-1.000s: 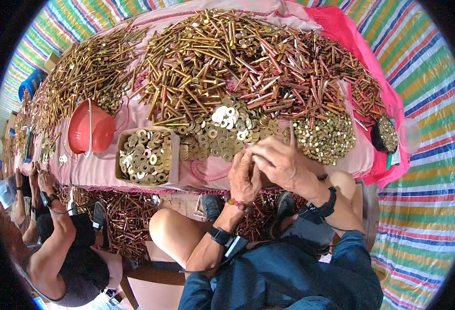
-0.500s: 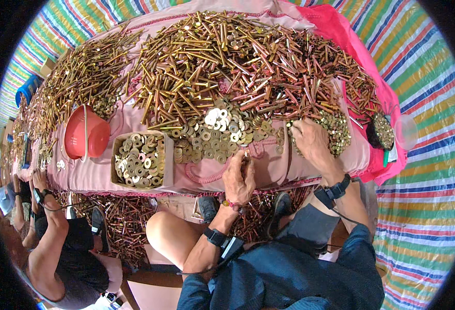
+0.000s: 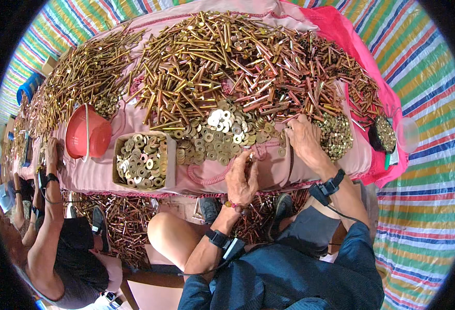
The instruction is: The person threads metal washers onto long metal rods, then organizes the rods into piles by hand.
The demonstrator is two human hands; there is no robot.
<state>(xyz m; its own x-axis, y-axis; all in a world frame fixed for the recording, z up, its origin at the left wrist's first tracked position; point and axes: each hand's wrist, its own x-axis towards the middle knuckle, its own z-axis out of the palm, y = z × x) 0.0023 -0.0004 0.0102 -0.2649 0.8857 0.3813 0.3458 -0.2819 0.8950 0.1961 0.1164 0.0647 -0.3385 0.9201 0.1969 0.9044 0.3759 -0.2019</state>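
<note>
My left hand (image 3: 242, 179) is over the near edge of the pink cloth, fingers curled and pinched around a small piece at the fingertips that I cannot make out. Brass-coloured flat washers (image 3: 214, 147) are spread just beyond it, with a few shinier ones on top. My right hand (image 3: 306, 140) reaches down between these washers and a heap of small brass-coloured nuts (image 3: 337, 137). Its fingers are bent with the tips drawn together; whether they hold anything is hidden. A large pile of long metal bolts or sleeves (image 3: 196, 77) lies beyond both hands.
Left of the washers stand an open cardboard box (image 3: 170, 164) full of washers and a red bucket (image 3: 95, 135). A dark container (image 3: 376, 140) of small parts sits at the right. At the left, a co-worker's hand (image 3: 51, 151) rests by the cloth. More bolts (image 3: 126, 222) lie below the edge.
My right hand has shifted slightly left, its fingertips a little nearer me. The left hand has moved slightly right, still pinched. The co-worker's hand has reached farther over the cloth.
</note>
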